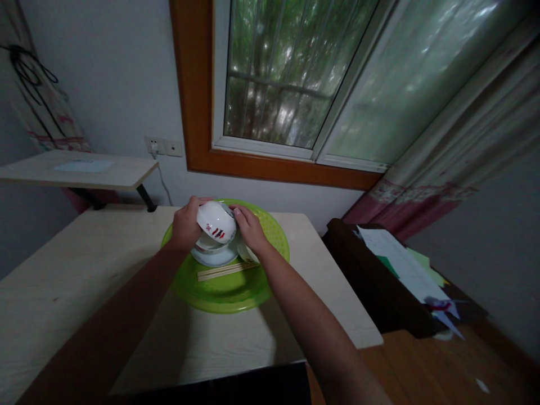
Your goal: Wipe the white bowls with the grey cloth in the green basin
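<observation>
A white bowl (216,222) with red marks is tipped on its side over a green plastic basin (270,236) on the pale table (84,270). My left hand (185,225) grips the bowl's left side. My right hand (250,226) is closed on its right rim. Under the bowl lies a white plate (213,256) inside the basin. A pair of wooden chopsticks (223,271) lies across the basin just in front of the plate.
A small shelf (80,169) juts out at the left above the table. A window (278,79) is straight ahead, a curtain (455,146) to the right. A dark low cabinet (375,281) with papers (400,259) stands right of the table.
</observation>
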`<state>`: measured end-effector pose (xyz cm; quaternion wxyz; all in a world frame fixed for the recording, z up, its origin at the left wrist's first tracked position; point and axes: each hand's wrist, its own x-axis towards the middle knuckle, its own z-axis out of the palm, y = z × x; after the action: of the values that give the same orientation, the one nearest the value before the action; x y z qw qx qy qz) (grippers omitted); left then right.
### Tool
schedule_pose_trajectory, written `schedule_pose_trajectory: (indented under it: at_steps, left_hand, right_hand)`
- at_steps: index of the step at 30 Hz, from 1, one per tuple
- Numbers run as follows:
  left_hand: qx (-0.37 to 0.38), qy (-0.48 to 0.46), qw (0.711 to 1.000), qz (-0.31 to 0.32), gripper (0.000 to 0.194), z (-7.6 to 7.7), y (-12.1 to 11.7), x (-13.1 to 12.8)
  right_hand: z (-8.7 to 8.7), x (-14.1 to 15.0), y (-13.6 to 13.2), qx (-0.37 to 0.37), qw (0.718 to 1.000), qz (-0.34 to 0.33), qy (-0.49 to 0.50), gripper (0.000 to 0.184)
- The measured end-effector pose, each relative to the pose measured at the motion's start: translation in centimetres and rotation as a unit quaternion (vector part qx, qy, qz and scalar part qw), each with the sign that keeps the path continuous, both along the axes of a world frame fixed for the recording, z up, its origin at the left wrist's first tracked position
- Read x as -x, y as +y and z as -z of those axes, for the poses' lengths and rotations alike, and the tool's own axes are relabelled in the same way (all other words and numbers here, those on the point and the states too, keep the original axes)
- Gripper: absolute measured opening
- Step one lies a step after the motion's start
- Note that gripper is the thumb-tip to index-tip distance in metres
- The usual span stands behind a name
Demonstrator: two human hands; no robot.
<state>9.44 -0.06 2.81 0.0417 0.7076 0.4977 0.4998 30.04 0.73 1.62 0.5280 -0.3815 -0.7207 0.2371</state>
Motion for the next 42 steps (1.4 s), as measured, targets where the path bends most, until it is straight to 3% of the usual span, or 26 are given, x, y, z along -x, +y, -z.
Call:
schedule_pose_trajectory:
  at_steps: [11,27,42]
  left_hand:
    - [0.013,-0.085,0.996,-0.019,0.026,-0.2,0.0,0.1]
    - [0.03,-0.102,0.99,-0.088,0.023,-0.2,0.6,0.9]
    - [0.047,-0.053,0.991,-0.114,0.023,-0.2,0.8,1.0]
  right_hand:
    - [0.1,-0.1,0.1,0.032,0.998,-0.015,0.057,0.043]
    - [-0.8,-0.2,-0.7,0.026,0.995,-0.037,0.085,0.04]
    - [-2.3,-0.2,-2.5,-0.072,0.995,-0.06,-0.044,0.034]
